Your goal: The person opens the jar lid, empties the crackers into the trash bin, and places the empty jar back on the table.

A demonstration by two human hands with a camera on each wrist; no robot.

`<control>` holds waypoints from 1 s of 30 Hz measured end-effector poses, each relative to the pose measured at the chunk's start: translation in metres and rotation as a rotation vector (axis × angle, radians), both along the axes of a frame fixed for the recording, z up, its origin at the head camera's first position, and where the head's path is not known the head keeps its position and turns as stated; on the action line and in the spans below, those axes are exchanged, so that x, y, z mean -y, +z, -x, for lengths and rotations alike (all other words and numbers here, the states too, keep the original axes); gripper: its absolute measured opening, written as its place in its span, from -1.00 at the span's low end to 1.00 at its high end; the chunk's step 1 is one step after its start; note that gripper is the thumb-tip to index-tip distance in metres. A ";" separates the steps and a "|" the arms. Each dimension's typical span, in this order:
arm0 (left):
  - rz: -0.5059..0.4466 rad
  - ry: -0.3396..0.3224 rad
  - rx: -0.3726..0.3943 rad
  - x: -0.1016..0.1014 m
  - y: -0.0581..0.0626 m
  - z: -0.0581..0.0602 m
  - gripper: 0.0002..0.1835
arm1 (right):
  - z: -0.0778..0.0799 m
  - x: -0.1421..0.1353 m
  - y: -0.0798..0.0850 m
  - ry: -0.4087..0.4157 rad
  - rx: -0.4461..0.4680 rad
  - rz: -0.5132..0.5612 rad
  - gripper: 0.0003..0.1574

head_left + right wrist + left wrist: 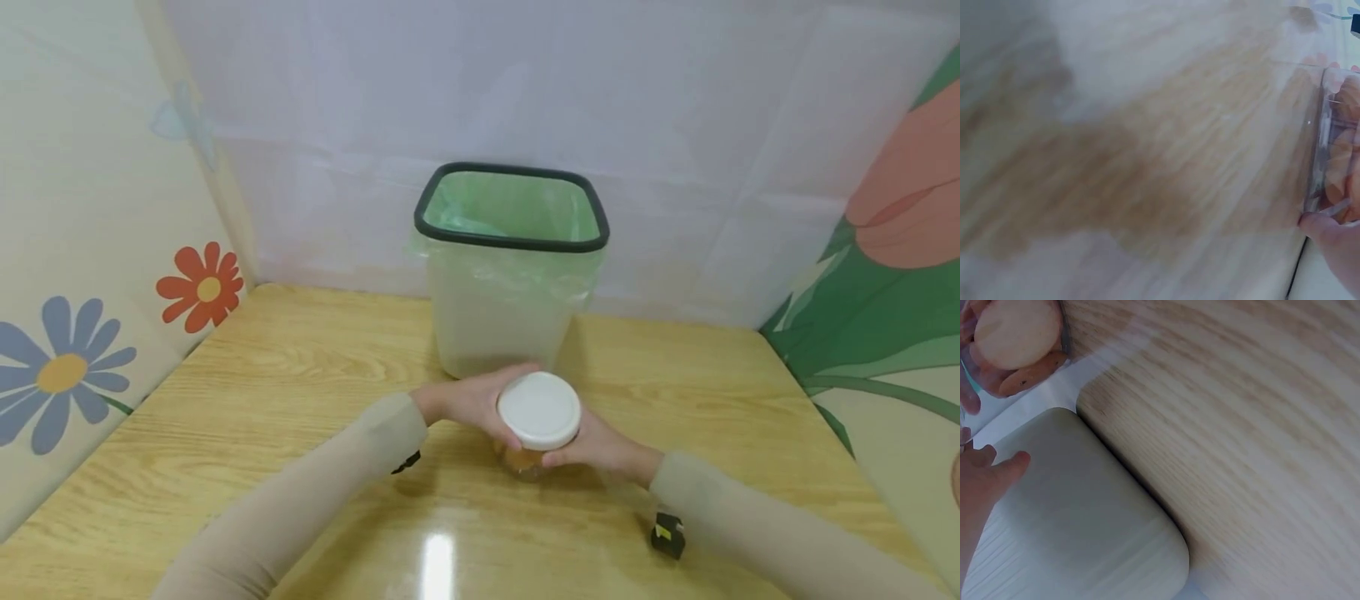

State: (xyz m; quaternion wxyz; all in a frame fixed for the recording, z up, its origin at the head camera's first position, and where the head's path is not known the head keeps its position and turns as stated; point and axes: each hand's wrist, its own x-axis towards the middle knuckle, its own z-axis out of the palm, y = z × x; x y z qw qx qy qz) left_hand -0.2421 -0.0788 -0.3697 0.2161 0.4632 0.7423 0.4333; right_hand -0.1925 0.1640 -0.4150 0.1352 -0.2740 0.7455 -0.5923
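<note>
A clear jar (pixel 529 465) with a white round lid (pixel 539 408) stands between both hands in the head view. My left hand (pixel 483 404) grips it from the left and my right hand (pixel 596 442) grips it from the right. Flat, round brownish-orange pieces (pixel 1029 376) show through the jar in the left wrist view; their kind is unclear. In the right wrist view, the thumb side of the right hand (pixel 1335 244) touches the jar's lower end. The far fingers are mostly hidden behind the jar and lid.
A whitish bin (pixel 502 325) with a black rim (pixel 517 243) and a green liner (pixel 517 204) stands just beyond the hands on the wood-grain table (pixel 337 350). A pale wall covering (pixel 675 108) rises behind it, with flower-printed panels on both sides.
</note>
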 end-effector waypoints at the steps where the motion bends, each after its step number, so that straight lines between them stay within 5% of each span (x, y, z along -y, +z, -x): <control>1: -0.002 0.015 0.000 -0.001 -0.002 -0.001 0.12 | 0.000 0.000 0.000 0.001 -0.003 -0.002 0.41; 12: -0.044 0.098 -0.020 -0.004 -0.009 -0.008 0.09 | 0.002 -0.002 -0.004 -0.005 -0.007 0.007 0.34; 30: 0.053 0.262 -0.016 -0.002 -0.007 -0.017 0.26 | 0.003 0.000 0.000 0.033 0.018 0.014 0.41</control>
